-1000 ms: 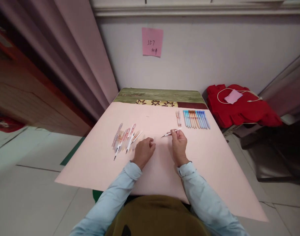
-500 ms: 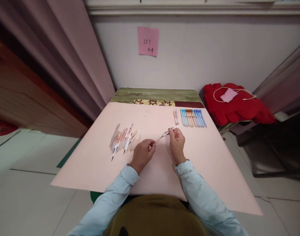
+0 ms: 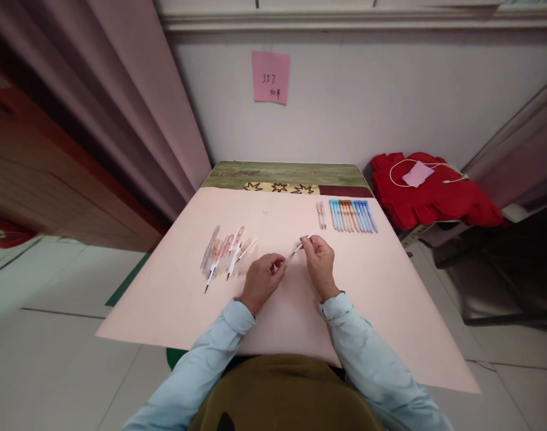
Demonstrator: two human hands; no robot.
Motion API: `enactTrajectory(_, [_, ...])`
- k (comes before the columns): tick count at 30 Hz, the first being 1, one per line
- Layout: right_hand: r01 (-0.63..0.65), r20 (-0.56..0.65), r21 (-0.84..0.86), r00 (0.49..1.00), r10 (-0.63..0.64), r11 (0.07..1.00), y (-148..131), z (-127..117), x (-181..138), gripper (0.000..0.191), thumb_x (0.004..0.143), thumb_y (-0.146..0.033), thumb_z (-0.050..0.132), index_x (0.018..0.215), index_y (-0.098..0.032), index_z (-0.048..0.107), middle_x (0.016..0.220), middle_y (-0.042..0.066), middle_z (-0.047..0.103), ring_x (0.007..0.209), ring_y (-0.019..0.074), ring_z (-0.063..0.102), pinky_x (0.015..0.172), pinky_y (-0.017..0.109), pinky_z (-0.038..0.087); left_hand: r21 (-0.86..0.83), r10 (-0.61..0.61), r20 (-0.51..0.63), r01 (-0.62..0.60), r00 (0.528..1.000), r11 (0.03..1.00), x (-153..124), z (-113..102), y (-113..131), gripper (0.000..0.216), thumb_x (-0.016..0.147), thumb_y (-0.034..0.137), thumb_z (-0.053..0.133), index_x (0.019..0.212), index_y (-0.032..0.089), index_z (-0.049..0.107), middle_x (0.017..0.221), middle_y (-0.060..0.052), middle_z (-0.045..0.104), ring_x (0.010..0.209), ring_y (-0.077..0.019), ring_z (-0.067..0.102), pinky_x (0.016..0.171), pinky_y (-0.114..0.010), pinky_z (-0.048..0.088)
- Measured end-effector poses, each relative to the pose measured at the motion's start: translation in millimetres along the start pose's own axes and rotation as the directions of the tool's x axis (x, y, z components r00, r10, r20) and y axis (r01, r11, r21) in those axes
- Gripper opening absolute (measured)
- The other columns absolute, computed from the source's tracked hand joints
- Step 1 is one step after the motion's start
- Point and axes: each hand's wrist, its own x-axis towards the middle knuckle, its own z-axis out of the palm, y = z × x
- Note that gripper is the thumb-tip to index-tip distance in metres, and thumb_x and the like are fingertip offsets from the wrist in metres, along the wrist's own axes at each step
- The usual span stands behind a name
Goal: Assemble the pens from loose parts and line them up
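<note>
My right hand [image 3: 321, 267] pinches a white pen refill [image 3: 312, 233], whose dark tip points down toward my left hand [image 3: 262, 281]. The fingers of my left hand close on a clear pen barrel [image 3: 288, 260], mostly hidden by them. Refill tip and barrel opening meet between the hands; how far the tip is inside I cannot tell. Left of my left hand lie loose translucent pen barrels [image 3: 209, 246] with several white refills [image 3: 233, 261] among them. Beyond my right hand, clear pens [image 3: 321, 215] lie beside a neat row of blue and brown pens [image 3: 353, 215].
A pale pink sheet [image 3: 367, 299] covers most of the table [image 3: 291, 170]. Red cloth [image 3: 435, 200] with a white cable and pink paper sits off the right edge. Against the back wall hangs a pink note [image 3: 270, 78]. A mauve curtain [image 3: 148, 90] stands left.
My right hand has moved slightly left, bringing the refill closer to the barrel in my left hand. The left hand has barely moved.
</note>
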Motion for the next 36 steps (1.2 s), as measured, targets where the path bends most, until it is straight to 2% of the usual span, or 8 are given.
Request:
enactTrajectory(6, [-0.045,0.145,0.0,0.988,0.044,0.999,3,3,-3,0.038,0.084,-0.046,0.065,0.059,-0.021,0.05,0.056,-0.006,0.039,0.056,0.0116,0.037,0.056,0.026,0.032,-0.193,-0.079,0.002,0.078,0.997,0.978,0,-1,6,0.015,0.081,0.03,0.061,0.085,0.019,0.069,0.075,-0.002,0.066,0.067,-0.0141,0.056,0.063,-0.026,0.043])
enactTrajectory(9, [-0.083,0.185,0.012,0.98,0.079,0.996,2,3,-5,0.026,0.082,-0.046,0.066,0.085,-0.019,0.066,0.064,-0.003,0.055,0.06,0.0136,0.047,0.06,0.026,0.038,-0.341,-0.129,-0.001,0.121,0.992,0.932,1,-1,7,0.016,0.079,0.032,0.063,0.084,0.018,0.068,0.077,-0.002,0.066,0.069,-0.0139,0.057,0.065,-0.026,0.044])
enactTrajectory(12, [-0.15,0.189,0.064,0.973,0.135,0.987,2,2,-6,0.039,0.087,-0.051,0.057,0.111,-0.02,0.062,0.078,0.001,0.066,0.059,0.0136,0.048,0.059,0.027,0.04,-0.523,-0.24,0.023,0.216,0.971,0.825,3,-1,6,0.019,0.076,0.034,0.067,0.084,0.017,0.065,0.071,0.0,0.063,0.062,-0.012,0.055,0.057,-0.024,0.042])
enactTrajectory(16, [-0.252,0.198,0.142,0.955,0.222,0.957,8,2,-7,0.034,0.093,-0.052,0.045,0.09,-0.022,0.061,0.075,0.0,0.065,0.049,0.0107,0.037,0.049,0.026,0.033,-0.677,-0.357,0.073,0.309,0.931,0.668,6,-2,5,0.025,0.072,0.036,0.071,0.083,0.016,0.061,0.067,0.0,0.063,0.054,-0.0097,0.051,0.05,-0.022,0.038])
enactTrajectory(20, [-0.313,0.249,0.124,0.928,0.275,0.942,14,3,-8,0.028,0.088,-0.046,0.054,0.077,-0.021,0.061,0.058,-0.004,0.054,0.05,0.0117,0.041,0.048,0.025,0.033,-0.713,-0.37,0.074,0.308,0.926,0.63,6,-4,6,0.024,0.071,0.035,0.071,0.081,0.015,0.061,0.073,-0.003,0.066,0.06,-0.0108,0.055,0.054,-0.023,0.042])
enactTrajectory(27, [-0.165,0.179,0.142,0.974,0.139,0.976,8,2,-4,0.025,0.08,-0.041,0.067,0.094,-0.021,0.074,0.102,0.007,0.07,0.09,0.0194,0.062,0.077,0.032,0.049,-0.706,-0.296,0.141,0.306,0.945,0.639,2,-7,8,0.022,0.073,0.032,0.07,0.088,0.016,0.069,0.091,-0.006,0.071,0.079,-0.0154,0.062,0.077,-0.029,0.048])
enactTrajectory(32, [-0.3,0.278,0.2,0.93,0.239,0.933,7,3,-4,0.031,0.081,-0.044,0.067,0.095,-0.018,0.075,0.077,0.003,0.069,0.063,0.0134,0.055,0.061,0.028,0.046,-0.725,-0.239,0.216,0.319,0.947,0.61,0,-5,9,0.021,0.073,0.028,0.072,0.09,0.016,0.072,0.095,-0.006,0.072,0.086,-0.0173,0.063,0.083,-0.03,0.048])
enactTrajectory(36, [-0.334,0.343,0.198,0.904,0.254,0.922,5,6,-7,0.026,0.075,-0.041,0.073,0.089,-0.019,0.074,0.073,0.002,0.069,0.062,0.014,0.058,0.06,0.028,0.047,-0.712,-0.236,0.227,0.327,0.945,0.621,0,-4,10,0.016,0.073,0.025,0.071,0.086,0.016,0.072,0.086,-0.003,0.071,0.08,-0.0156,0.062,0.079,-0.029,0.048])
